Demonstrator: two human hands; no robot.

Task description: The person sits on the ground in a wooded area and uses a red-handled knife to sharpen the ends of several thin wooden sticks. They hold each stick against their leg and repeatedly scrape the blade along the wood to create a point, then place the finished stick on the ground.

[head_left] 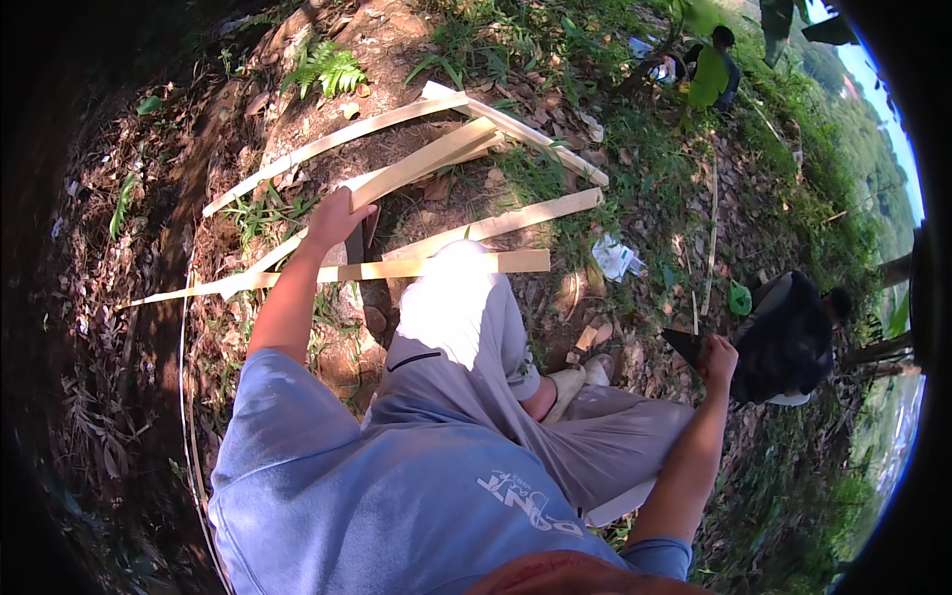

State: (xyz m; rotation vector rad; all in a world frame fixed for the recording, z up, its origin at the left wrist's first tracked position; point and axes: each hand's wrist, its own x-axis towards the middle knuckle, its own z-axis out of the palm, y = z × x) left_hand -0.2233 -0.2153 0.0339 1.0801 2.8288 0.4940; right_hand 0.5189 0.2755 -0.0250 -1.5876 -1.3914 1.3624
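My left hand (332, 220) is closed around the near end of a pale, flat wooden strip (424, 162), which slants up and away to the right. Beneath it, other pale strips overlap, so where they separate is hard to tell. Out to the right, beside my knee, my right hand (718, 358) grips a knife with a broad dark blade (682, 345); the fingers cover its handle. A long thin strip (397, 269) lies crosswise by my other knee, and another strip (506, 223) rests just beyond it.
A curved strip (297, 159) and a straight one (526, 129) lie farther out on the leafy ground. White crumpled plastic (617, 258) sits right of the strips. A dark bulky shape (788, 342) is beyond my right hand. Another person (727, 69) is far right, among greenery.
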